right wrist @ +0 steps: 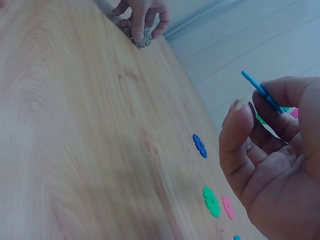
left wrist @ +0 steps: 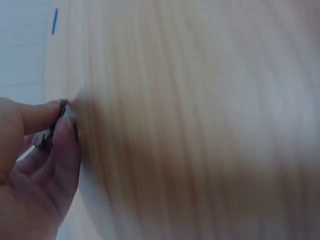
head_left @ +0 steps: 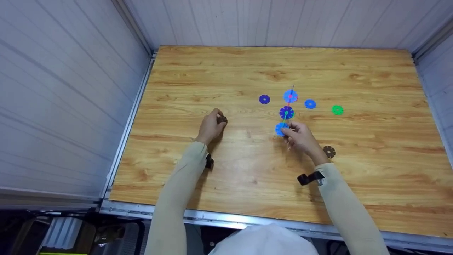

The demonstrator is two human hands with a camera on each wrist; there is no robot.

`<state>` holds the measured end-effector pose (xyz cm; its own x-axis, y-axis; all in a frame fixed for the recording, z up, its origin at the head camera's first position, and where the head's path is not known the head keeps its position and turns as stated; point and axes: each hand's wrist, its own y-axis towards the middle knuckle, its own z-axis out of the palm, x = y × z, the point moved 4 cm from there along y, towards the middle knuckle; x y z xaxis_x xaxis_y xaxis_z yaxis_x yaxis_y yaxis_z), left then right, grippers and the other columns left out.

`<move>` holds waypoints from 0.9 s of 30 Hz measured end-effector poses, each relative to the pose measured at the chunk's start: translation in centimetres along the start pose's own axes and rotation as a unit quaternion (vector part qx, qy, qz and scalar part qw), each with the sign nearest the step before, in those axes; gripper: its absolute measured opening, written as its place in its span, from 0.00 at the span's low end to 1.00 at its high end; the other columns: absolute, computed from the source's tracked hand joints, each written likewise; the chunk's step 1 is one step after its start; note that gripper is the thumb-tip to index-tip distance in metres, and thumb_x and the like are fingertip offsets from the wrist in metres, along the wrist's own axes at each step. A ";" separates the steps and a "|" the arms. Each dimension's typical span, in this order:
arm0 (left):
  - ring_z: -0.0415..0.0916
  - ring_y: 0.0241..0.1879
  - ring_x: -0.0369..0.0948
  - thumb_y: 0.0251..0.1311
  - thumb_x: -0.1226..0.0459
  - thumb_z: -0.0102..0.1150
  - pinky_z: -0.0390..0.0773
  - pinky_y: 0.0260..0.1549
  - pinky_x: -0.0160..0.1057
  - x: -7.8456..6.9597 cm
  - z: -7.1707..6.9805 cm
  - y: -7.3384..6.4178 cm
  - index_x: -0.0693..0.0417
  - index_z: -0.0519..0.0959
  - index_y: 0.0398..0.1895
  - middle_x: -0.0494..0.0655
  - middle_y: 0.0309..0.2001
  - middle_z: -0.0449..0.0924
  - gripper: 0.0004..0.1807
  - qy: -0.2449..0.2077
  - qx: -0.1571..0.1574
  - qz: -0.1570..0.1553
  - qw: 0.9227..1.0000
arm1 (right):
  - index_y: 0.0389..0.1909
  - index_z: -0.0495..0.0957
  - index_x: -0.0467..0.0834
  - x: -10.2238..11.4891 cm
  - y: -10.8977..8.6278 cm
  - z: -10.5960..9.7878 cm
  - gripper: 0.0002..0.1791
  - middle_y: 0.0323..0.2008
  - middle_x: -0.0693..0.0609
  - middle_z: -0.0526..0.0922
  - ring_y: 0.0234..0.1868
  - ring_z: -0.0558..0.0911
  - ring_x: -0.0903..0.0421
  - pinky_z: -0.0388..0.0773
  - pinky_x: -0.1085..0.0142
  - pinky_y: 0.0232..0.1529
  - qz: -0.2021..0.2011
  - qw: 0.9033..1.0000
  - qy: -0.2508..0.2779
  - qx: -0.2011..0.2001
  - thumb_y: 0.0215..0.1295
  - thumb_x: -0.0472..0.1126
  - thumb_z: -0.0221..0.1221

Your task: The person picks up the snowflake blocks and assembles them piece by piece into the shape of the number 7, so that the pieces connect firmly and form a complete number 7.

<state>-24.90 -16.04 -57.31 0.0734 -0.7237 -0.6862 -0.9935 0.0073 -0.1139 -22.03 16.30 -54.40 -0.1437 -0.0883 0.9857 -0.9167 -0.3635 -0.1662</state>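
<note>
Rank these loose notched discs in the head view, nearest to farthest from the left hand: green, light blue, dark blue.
1. Dark blue disc: left of the joined discs the right hand pinches.
2. Light blue disc: just right of them.
3. Green disc: farther right.

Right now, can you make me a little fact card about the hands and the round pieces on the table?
Left hand: pinches at least one dark disc
Right hand: pinches the light blue disc at the near end of the chain
Chain: notched discs joined in a row
Loose, left of chain: dark blue disc
Loose, right of chain: blue disc, then green disc
Beside the right wrist in the head view: brown disc
Table: wood-patterned top
</note>
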 end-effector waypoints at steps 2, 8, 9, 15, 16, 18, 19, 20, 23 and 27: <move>0.78 0.41 0.45 0.68 0.64 0.61 0.79 0.43 0.45 -0.6 0.5 -0.2 0.53 0.74 0.54 0.51 0.40 0.80 0.14 -0.017 0.012 0.016 1.000 | 0.35 0.69 0.33 0.0 0.1 -0.1 0.12 0.24 0.41 0.75 0.18 0.76 0.56 0.79 0.62 0.17 0.002 1.000 0.001 -0.001 0.73 0.38 0.56; 0.75 0.33 0.42 0.67 0.65 0.61 0.77 0.34 0.40 -2.4 1.7 -0.6 0.54 0.75 0.54 0.47 0.35 0.76 0.14 -0.078 0.018 0.042 0.996 | 0.32 0.69 0.36 0.2 0.2 0.0 0.11 0.24 0.41 0.76 0.20 0.77 0.55 0.78 0.63 0.16 0.006 1.000 0.015 -0.005 0.74 0.37 0.56; 0.75 0.32 0.42 0.67 0.66 0.62 0.76 0.33 0.39 -2.7 2.0 -0.7 0.55 0.75 0.55 0.48 0.34 0.76 0.15 -0.092 0.019 0.048 0.994 | 0.32 0.68 0.36 0.2 0.2 0.1 0.11 0.24 0.41 0.76 0.20 0.77 0.55 0.77 0.64 0.16 0.006 1.000 0.022 -0.006 0.74 0.37 0.55; 0.76 0.29 0.41 0.64 0.67 0.65 0.78 0.23 0.37 -4.2 3.5 -1.6 0.60 0.74 0.57 0.48 0.35 0.76 0.20 -0.166 0.019 0.068 0.984 | 0.31 0.67 0.34 0.4 0.0 0.7 0.11 0.25 0.40 0.75 0.20 0.75 0.56 0.76 0.66 0.16 0.004 0.999 0.041 -0.003 0.74 0.35 0.54; 0.76 0.29 0.41 0.64 0.67 0.65 0.78 0.21 0.37 -4.4 3.7 -1.8 0.60 0.75 0.56 0.48 0.35 0.77 0.19 -0.176 0.021 0.065 0.982 | 0.31 0.67 0.34 0.4 0.0 0.8 0.11 0.25 0.40 0.75 0.20 0.75 0.56 0.76 0.66 0.16 0.005 0.999 0.042 -0.003 0.74 0.35 0.54; 0.77 0.29 0.41 0.63 0.67 0.66 0.78 0.18 0.38 -4.9 4.0 -2.0 0.58 0.76 0.54 0.48 0.35 0.77 0.17 -0.193 0.026 0.061 0.979 | 0.31 0.67 0.34 0.3 0.0 0.8 0.11 0.26 0.40 0.75 0.21 0.76 0.56 0.77 0.66 0.16 0.006 0.999 0.040 -0.002 0.74 0.34 0.54; 0.77 0.29 0.40 0.63 0.67 0.66 0.78 0.18 0.37 -5.1 4.2 -2.1 0.57 0.77 0.53 0.47 0.34 0.77 0.16 -0.198 0.026 0.061 0.978 | 0.31 0.67 0.34 0.4 0.1 0.8 0.10 0.26 0.40 0.75 0.21 0.76 0.56 0.77 0.65 0.16 0.005 0.999 0.040 -0.002 0.74 0.34 0.54; 0.77 0.29 0.40 0.63 0.67 0.66 0.78 0.18 0.37 -5.4 4.2 -2.3 0.56 0.77 0.52 0.47 0.34 0.78 0.15 -0.204 0.026 0.062 0.977 | 0.31 0.67 0.34 0.4 0.1 0.8 0.10 0.26 0.41 0.75 0.21 0.76 0.56 0.77 0.65 0.16 0.005 0.999 0.040 -0.002 0.74 0.34 0.53; 0.77 0.30 0.39 0.64 0.68 0.65 0.78 0.24 0.35 -6.3 4.3 -2.5 0.56 0.79 0.52 0.47 0.34 0.79 0.14 -0.212 0.021 0.083 0.974 | 0.31 0.67 0.34 0.5 0.2 0.8 0.10 0.26 0.43 0.75 0.21 0.76 0.56 0.77 0.66 0.16 0.001 0.999 0.043 -0.003 0.74 0.34 0.53; 0.79 0.31 0.46 0.66 0.69 0.62 0.81 0.27 0.46 -7.5 4.5 -3.1 0.57 0.80 0.56 0.47 0.35 0.81 0.16 -0.245 0.029 0.124 0.961 | 0.30 0.67 0.35 0.6 0.3 0.9 0.10 0.26 0.45 0.75 0.21 0.75 0.56 0.76 0.67 0.16 0.001 0.999 0.046 -0.001 0.74 0.34 0.53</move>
<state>-22.03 -7.52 -54.99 -0.1183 -0.2829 -0.9518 -0.9802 0.1864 0.0665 -22.04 15.36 -53.91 -0.1782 -0.0033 0.9840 -0.9173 -0.3615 -0.1673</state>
